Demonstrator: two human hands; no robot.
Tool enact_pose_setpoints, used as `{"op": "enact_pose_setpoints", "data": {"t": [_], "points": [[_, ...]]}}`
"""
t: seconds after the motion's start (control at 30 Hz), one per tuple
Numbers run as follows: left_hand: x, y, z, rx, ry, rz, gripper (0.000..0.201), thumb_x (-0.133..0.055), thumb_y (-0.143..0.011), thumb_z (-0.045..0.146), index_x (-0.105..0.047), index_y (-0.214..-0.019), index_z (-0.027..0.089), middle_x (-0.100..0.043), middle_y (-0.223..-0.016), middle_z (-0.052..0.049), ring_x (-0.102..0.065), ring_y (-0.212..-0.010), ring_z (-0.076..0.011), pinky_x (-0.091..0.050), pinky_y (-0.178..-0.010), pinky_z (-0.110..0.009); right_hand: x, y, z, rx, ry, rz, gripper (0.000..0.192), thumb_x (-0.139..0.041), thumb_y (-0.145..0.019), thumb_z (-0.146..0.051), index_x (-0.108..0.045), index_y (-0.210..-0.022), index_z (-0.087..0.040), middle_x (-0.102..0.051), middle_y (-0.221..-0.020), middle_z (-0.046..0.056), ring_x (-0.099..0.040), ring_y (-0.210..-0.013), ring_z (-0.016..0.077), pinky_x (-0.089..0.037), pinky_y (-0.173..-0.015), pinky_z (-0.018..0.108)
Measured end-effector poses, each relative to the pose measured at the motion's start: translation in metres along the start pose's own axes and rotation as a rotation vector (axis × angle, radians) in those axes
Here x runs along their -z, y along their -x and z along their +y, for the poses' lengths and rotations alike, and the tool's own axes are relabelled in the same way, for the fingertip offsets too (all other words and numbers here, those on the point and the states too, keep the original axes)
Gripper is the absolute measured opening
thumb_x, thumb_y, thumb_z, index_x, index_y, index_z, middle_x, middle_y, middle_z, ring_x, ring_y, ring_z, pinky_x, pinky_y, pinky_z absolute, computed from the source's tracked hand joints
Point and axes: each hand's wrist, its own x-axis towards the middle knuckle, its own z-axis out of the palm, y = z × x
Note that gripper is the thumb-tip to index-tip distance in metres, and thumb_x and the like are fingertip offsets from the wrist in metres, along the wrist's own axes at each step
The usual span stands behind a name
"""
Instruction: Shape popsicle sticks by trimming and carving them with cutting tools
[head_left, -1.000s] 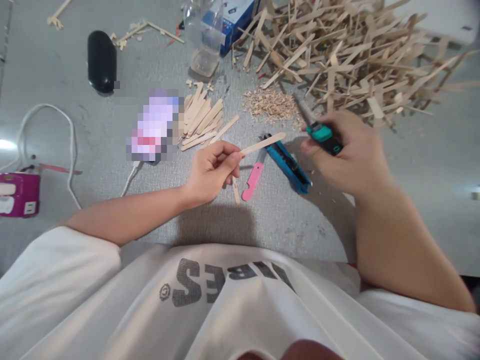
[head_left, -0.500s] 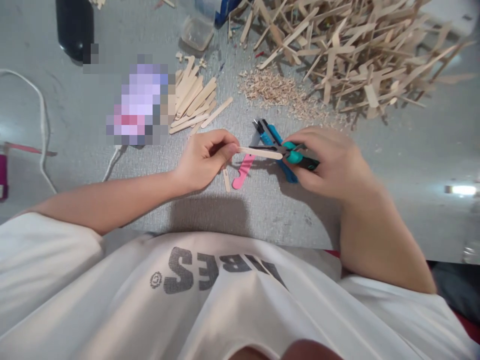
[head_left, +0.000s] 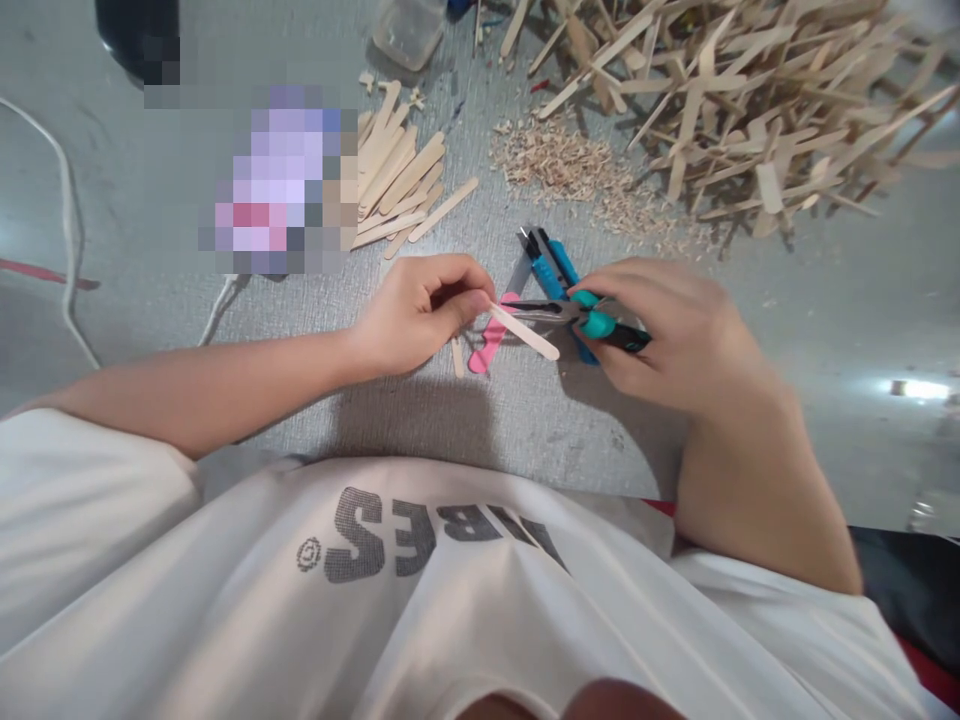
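Note:
Between thumb and forefinger, my left hand (head_left: 431,310) pinches one end of a pale popsicle stick (head_left: 529,333). The stick slants down to the right, its rounded end free. My right hand (head_left: 667,330) is closed around needle-nose pliers (head_left: 592,310) with teal and black handles. Their jaws point left, tips close to the pinched end; whether they touch the stick I cannot tell. Below lie a pink notched stick (head_left: 489,340) and a blue utility knife (head_left: 555,262), partly covered by the pliers and right hand. A second wooden stick (head_left: 458,358) shows under my left hand.
Loose popsicle sticks (head_left: 405,185) lie beyond my left hand, beside a blurred-out phone (head_left: 277,180) with a white cable (head_left: 217,310). Wood chips (head_left: 562,165) are heaped farther back. A tangled pile of sticks (head_left: 735,110) fills the back right. A clear container (head_left: 409,35) stands behind.
The held stick has swung so its free end points lower, toward me. The pliers' jaws now show apart from its free part. The whole view has shifted slightly.

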Motion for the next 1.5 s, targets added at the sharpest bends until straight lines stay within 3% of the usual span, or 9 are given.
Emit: {"op": "enact_pose_setpoints", "data": {"t": [0.17, 0.37, 0.5, 0.7, 0.9, 1.17, 1.37, 1.5], "points": [[0.0, 0.001, 0.002, 0.023, -0.052, -0.007, 0.014, -0.075, -0.091, 0.016, -0.073, -0.077, 0.018, -0.066, -0.062, 0.0, -0.059, -0.057, -0.011, -0.045, -0.054, -0.025, 0.001, 0.0, -0.005, -0.007, 0.013, -0.045, 0.038, -0.061, -0.083, -0.021, -0.07, -0.119, -0.026, -0.082, -0.117, 0.011, -0.08, -0.108, 0.0345, -0.063, -0.092, 0.053], [-0.001, 0.0, 0.0, 0.095, 0.112, 0.118, 0.028, -0.079, -0.1, 0.039, -0.067, -0.084, 0.019, -0.066, -0.057, 0.002, -0.059, -0.047, -0.0096, -0.048, -0.047, -0.021, 0.012, -0.001, -0.008, -0.147, 0.086, -0.025, 0.034, -0.061, -0.082, -0.023, -0.07, -0.115, -0.027, -0.082, -0.116, 0.012, -0.079, -0.108, 0.0361, -0.062, -0.094, 0.053], [-0.004, 0.001, 0.002, 0.126, 0.111, 0.169, 0.024, -0.08, -0.1, 0.032, -0.064, -0.087, 0.019, -0.07, -0.059, 0.002, -0.061, -0.045, -0.0093, -0.046, -0.044, -0.019, 0.017, 0.0, -0.019, -0.19, 0.184, 0.024, 0.034, -0.063, -0.083, -0.017, -0.068, -0.115, -0.025, -0.08, -0.113, 0.016, -0.078, -0.105, 0.0378, -0.062, -0.09, 0.051], [-0.01, 0.004, 0.005, 0.131, 0.074, 0.205, 0.025, -0.08, -0.1, 0.029, -0.062, -0.086, 0.019, -0.075, -0.066, 0.001, -0.065, -0.048, -0.009, -0.049, -0.046, -0.019, 0.006, 0.001, -0.043, -0.198, 0.305, 0.166, 0.038, -0.061, -0.079, -0.021, -0.064, -0.117, -0.024, -0.08, -0.111, 0.015, -0.078, -0.101, 0.0398, -0.061, -0.087, 0.052], [-0.012, 0.007, 0.009, 0.13, 0.062, 0.213, 0.029, -0.08, -0.101, 0.035, -0.061, -0.086, 0.018, -0.076, -0.067, 0.0, -0.066, -0.049, -0.0087, -0.051, -0.047, -0.018, 0.001, 0.002, -0.051, -0.263, 0.377, 0.056, 0.04, -0.062, -0.088, -0.019, -0.063, -0.127, -0.028, -0.078, -0.117, 0.014, -0.076, -0.107, 0.0389, -0.059, -0.091, 0.053], [-0.013, 0.011, 0.009, 0.088, -0.004, 0.201, 0.03, -0.082, -0.099, 0.038, -0.062, -0.087, 0.019, -0.077, -0.069, -0.001, -0.067, -0.05, -0.0089, -0.052, -0.049, -0.019, -0.001, 0.0, -0.053, -0.26, 0.398, 0.037, 0.043, -0.06, -0.091, -0.02, -0.063, -0.133, -0.031, -0.076, -0.114, 0.011, -0.075, -0.103, 0.0388, -0.059, -0.088, 0.053], [-0.012, 0.015, 0.006, 0.04, -0.136, 0.172, 0.028, -0.077, -0.102, 0.04, -0.064, -0.089, 0.02, -0.08, -0.073, -0.002, -0.072, -0.053, -0.0117, -0.051, -0.051, -0.021, 0.0, 0.001, -0.059, -0.326, 0.383, -0.013, 0.05, -0.06, -0.091, -0.017, -0.065, -0.14, -0.024, -0.073, -0.116, 0.017, -0.073, -0.107, 0.0427, -0.057, -0.088, 0.056], [-0.011, 0.018, 0.005, 0.036, -0.234, 0.173, 0.025, -0.074, -0.103, 0.039, -0.064, -0.091, 0.02, -0.08, -0.073, -0.001, -0.075, -0.059, -0.0132, -0.052, -0.056, -0.022, -0.008, 0.004, -0.066, -0.363, 0.369, -0.011, 0.057, -0.06, -0.094, -0.018, -0.062, -0.15, -0.026, -0.072, -0.117, 0.017, -0.07, -0.109, 0.043, -0.054, -0.09, 0.058]]}}
